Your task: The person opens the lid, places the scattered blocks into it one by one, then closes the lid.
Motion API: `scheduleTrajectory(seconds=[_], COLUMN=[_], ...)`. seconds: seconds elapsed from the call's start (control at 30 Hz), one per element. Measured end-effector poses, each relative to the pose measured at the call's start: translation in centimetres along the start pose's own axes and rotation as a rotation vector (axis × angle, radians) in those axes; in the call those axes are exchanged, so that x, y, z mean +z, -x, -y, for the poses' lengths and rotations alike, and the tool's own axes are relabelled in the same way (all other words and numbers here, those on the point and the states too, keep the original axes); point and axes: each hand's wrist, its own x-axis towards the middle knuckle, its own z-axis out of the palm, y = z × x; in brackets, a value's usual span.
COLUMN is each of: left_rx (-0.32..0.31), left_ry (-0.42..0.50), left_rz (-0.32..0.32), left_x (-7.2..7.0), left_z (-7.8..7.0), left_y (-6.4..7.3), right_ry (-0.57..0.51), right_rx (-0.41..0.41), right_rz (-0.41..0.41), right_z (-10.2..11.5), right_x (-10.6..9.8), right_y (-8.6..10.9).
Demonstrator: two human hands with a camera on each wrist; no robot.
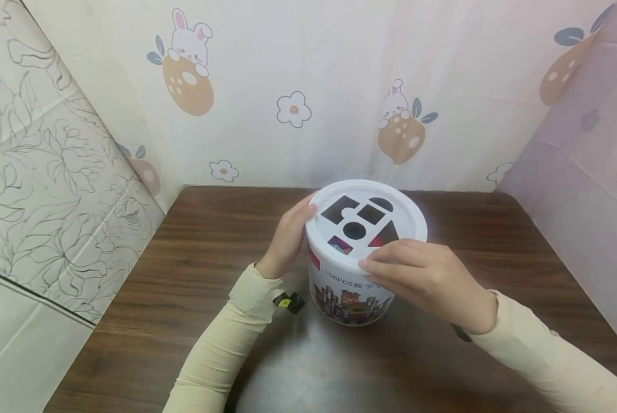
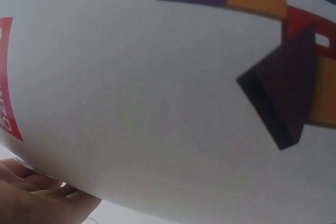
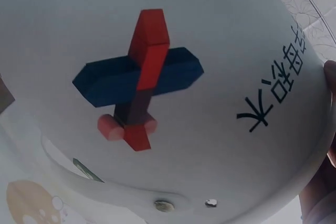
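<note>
A white toy-block bucket (image 1: pixel 349 298) stands upright on the table, with pictures of coloured blocks and printed writing round its side. On top sits a white lid (image 1: pixel 334 235) with several shaped holes; through two of them coloured pieces show. My left hand (image 1: pixel 286 235) holds the bucket from the left, its fingertips up at the lid's rim. From the front right, my right hand (image 1: pixel 432 281) pinches the lid's edge with bent fingers. Close up, the left wrist view has the bucket's printed side (image 2: pixel 131 103); in the right wrist view a printed block aeroplane (image 3: pixel 142 77) shows.
The dark wooden table (image 1: pixel 184 287) reaches back to a curtain (image 1: pixel 329 57) printed with rabbits and flowers. A flower-patterned panel (image 1: pixel 55 143) flanks the table on the left, and a pale lilac cloth (image 1: pixel 587 172) on the right.
</note>
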Motion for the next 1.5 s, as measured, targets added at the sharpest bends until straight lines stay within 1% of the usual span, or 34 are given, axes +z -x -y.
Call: scheduleTrajectory(seconds=[0.17, 0.3, 0.4, 0.47, 0.6, 0.67, 0.73, 0.83, 0.93, 1.03, 1.1, 1.2, 1.3, 1.4, 1.5], left_rx=[-0.006, -0.012, -0.013, -0.034, -0.066, -0.054, -0.028, -0.002, 0.003, 0.001, 0.003, 0.008, 0.017, 0.019, 0.023], left_ry=[-0.019, -0.019, -0.020, -0.024, -0.054, -0.066, -0.080, -0.106, -0.143, -0.171, -0.175, -0.176, -0.173, -0.165, -0.158], left_rz=[0.003, 0.000, -0.006, -0.019, -0.038, -0.035, -0.024, -0.007, 0.005, 0.006, 0.006, 0.006, 0.009, 0.014, 0.021], left_x=[0.0, -0.1, -0.1, -0.1, -0.3, -0.3, -0.4, -0.5, -0.5, -0.5, -0.5, -0.6, -0.6, -0.6, -0.6], left_z=[0.1, 0.1, -0.1, -0.2, -0.6, -0.8, -1.0, -1.2, -1.3, -1.3, -1.2, -1.1, -1.0, -0.8, -0.7], left_y=[0.0, 0.1, 0.2, 0.3, 0.7, 1.0, 1.2, 1.5, 1.7, 1.8, 1.8, 1.9, 1.9, 1.9, 1.9], right_ry=[-0.028, -0.036, -0.028, -0.029, -0.016, -0.001, 0.018, 0.017, 0.007, -0.018, -0.032, -0.044, -0.058, -0.080, -0.096], right_rx=[0.026, 0.043, 0.084, 0.143, 0.328, 0.415, 0.502, 0.617, 0.713, 0.770, 0.796, 0.807, 0.773, 0.726, 0.704], right_rz=[0.011, 0.001, -0.015, -0.030, -0.043, -0.047, -0.030, -0.002, 0.036, 0.050, 0.049, 0.032, -0.012, -0.073, -0.122], right_z=[-0.1, -0.3, -0.6, -0.9, -1.8, -2.2, -2.6, -3.0, -3.1, -3.2, -3.2, -3.4, -3.6, -3.9, -4.2], right_x=[0.1, 0.2, 0.1, 0.0, -0.3, -0.5, -0.7, -0.9, -0.8, -0.6, -0.4, -0.1, 0.2, 0.6, 1.1], right_y=[0.4, 0.7, 0.9, 1.2, 2.1, 2.6, 3.0, 3.5, 3.9, 4.1, 4.3, 4.7, 5.0, 5.4, 5.7])
